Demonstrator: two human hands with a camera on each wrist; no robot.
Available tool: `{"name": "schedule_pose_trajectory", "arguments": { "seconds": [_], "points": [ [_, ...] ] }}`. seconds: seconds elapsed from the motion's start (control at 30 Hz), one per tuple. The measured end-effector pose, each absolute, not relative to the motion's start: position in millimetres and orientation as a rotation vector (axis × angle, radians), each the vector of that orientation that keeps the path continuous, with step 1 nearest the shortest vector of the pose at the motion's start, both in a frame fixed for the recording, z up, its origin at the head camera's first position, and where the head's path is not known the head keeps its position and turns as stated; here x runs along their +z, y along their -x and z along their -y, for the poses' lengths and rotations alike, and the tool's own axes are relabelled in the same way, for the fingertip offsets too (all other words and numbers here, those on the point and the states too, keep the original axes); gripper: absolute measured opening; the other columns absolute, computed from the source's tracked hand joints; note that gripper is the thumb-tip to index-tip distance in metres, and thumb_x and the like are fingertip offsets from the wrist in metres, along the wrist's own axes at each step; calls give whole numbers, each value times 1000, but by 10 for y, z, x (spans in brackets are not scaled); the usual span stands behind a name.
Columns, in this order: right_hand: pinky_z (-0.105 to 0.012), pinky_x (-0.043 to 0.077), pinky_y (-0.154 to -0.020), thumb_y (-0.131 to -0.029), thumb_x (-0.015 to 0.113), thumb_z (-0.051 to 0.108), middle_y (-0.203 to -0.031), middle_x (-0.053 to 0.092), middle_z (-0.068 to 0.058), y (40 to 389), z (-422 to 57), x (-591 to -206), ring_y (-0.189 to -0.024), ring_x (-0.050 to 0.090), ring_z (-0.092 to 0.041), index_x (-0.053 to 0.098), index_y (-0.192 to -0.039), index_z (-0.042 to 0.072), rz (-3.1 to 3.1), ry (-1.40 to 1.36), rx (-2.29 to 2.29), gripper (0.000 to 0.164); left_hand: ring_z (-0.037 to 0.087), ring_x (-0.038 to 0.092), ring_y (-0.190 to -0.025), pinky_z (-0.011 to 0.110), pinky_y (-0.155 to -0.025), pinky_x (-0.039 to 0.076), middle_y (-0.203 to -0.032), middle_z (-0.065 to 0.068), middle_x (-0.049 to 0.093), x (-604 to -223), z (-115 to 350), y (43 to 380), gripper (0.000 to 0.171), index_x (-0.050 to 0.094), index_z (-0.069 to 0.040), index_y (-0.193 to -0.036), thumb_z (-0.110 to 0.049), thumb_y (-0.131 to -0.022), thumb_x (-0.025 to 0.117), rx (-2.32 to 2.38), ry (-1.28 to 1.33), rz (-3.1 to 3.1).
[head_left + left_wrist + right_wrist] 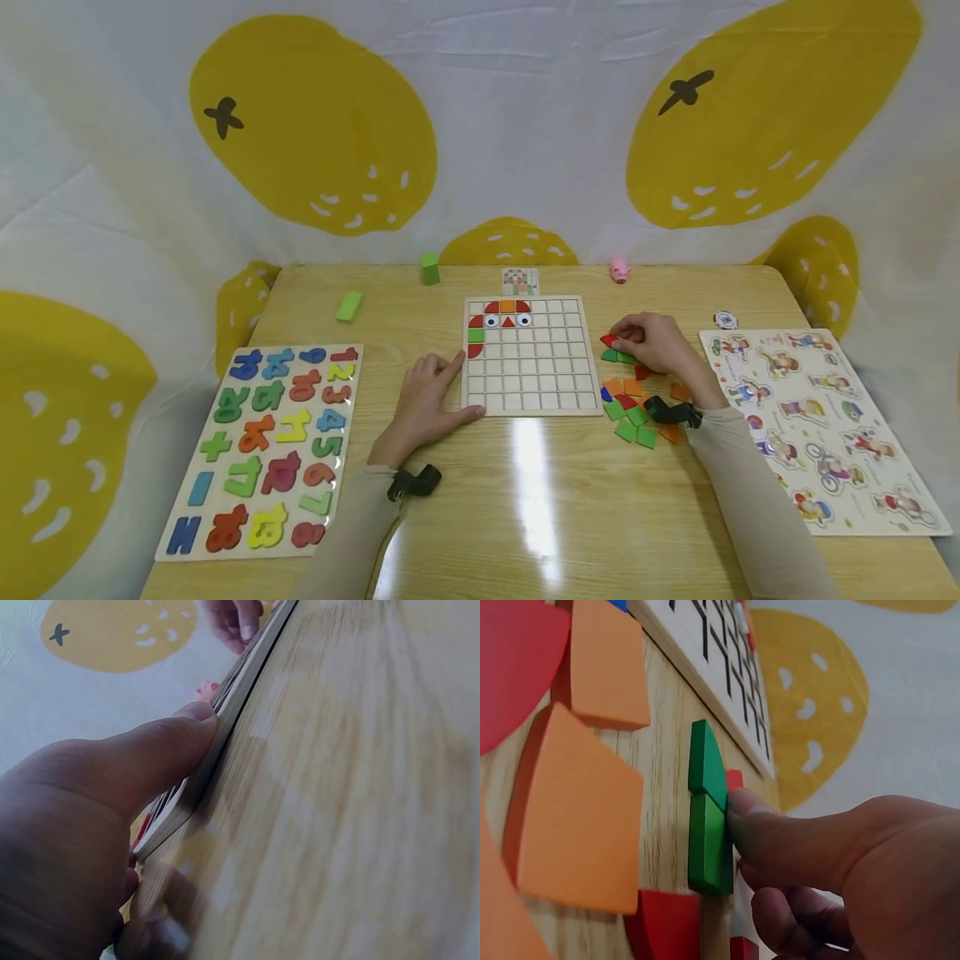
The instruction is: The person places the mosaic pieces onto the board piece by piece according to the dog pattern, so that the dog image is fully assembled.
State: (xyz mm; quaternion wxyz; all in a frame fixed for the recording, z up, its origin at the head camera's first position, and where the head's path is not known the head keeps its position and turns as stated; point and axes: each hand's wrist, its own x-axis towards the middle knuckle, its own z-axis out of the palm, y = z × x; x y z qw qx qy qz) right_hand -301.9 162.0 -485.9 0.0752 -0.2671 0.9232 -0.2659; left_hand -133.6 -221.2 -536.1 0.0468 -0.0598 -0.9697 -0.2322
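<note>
Left hand (423, 406) steadies the grid board (531, 354).
Fingers spread flat on its edge; right hand (654, 343) pinches a red tile (608, 340) beside green tiles (709, 829).

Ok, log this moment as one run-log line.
left hand: rests on grid board edge | right hand: pinches red tile | green tiles: beside fingers | pile: table

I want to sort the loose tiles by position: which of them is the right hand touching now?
The right hand touches the red tile at the pile's far end, beside two green tiles; the other tiles lie nearer the person, untouched.
</note>
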Motion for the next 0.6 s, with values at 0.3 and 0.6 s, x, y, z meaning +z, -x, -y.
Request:
{"name": "schedule_pose_trajectory", "arguments": {
  "seconds": [0.3, 0.6],
  "points": [
    [-33, 45, -69, -93, 70, 22, -85, 67, -5, 3008, -1564, -4902, -74, 57, -18, 71, -97, 9, -2736, 693, -857, 14, 16, 36, -97, 34, -85, 28, -110, -1, 42, -5398, 2226, 1329, 102, 33, -24, -155, -81, -74, 60, -736, 183, 2961],
    [-33, 48, -72, -90, 73, 24, -91, 68, -9, 3014, -1403, -4900, -78, 61, -20, 69, -103, 4, -2695, 817, -865, 24, 16, 36, -96, 34, -85, 27, -109, -2, 42, -5384, 2226, 1339, 103, 32, -24, -156, -80, -74, 61, -743, 178, 2950]
  ]
}}
